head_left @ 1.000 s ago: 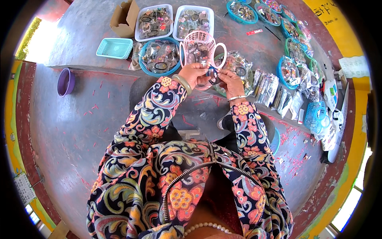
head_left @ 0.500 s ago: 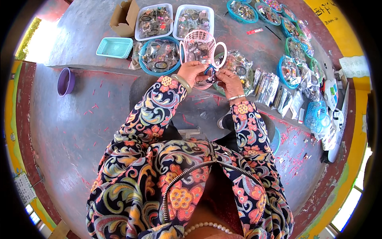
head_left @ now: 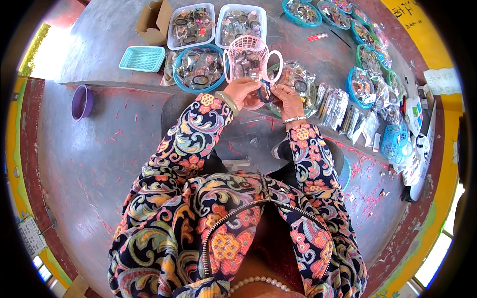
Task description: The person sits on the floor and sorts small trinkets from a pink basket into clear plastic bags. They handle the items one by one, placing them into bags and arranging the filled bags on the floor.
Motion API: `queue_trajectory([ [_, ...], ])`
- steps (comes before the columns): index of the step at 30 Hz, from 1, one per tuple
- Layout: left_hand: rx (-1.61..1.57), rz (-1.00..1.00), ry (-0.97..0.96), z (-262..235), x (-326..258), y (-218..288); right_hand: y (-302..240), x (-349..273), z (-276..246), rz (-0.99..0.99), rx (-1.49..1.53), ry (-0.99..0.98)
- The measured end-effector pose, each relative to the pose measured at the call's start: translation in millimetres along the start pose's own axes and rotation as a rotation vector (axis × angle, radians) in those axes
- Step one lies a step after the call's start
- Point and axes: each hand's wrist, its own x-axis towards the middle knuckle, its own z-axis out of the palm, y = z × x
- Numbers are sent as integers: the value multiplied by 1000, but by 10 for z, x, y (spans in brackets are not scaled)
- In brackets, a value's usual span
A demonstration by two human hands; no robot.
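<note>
Two hands meet over a dark bangle (head_left: pixel 265 93): left hand (head_left: pixel 242 91) and right hand (head_left: pixel 287 99) both pinch it, just below a pink basket (head_left: pixel 248 54).

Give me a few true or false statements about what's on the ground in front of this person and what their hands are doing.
1. Both hands, left hand and right hand, meet at a small dark ring. True.
2. The pink basket lies behind the person. False: it stands just beyond the hands.
3. A purple bowl sits far to the person's left. True.
4. The teal flat basket is stacked inside the cardboard box. False: it lies on the ground beside the box.
5. The left wrist is bare. False: it wears a green bangle.
</note>
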Motion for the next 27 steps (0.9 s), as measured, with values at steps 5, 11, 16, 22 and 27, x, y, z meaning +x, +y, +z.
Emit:
queue_trajectory([
  [5, 14, 0, -46, -67, 47, -20, -1, 3, 1, 42, -30, 21],
  [11, -69, 85, 13, -66, 59, -1, -38, -12, 2, 85, -49, -19],
  [16, -102, 111, 33, -62, 40, 5, -12, 13, -29, 67, -85, -76],
  [22, 26, 121, 81, -97, 89, -29, -34, 0, 22, 57, -98, -84],
  [27, 103, 116, 136, -40, 40, 2, -71, -43, 56, 79, -95, -103],
])
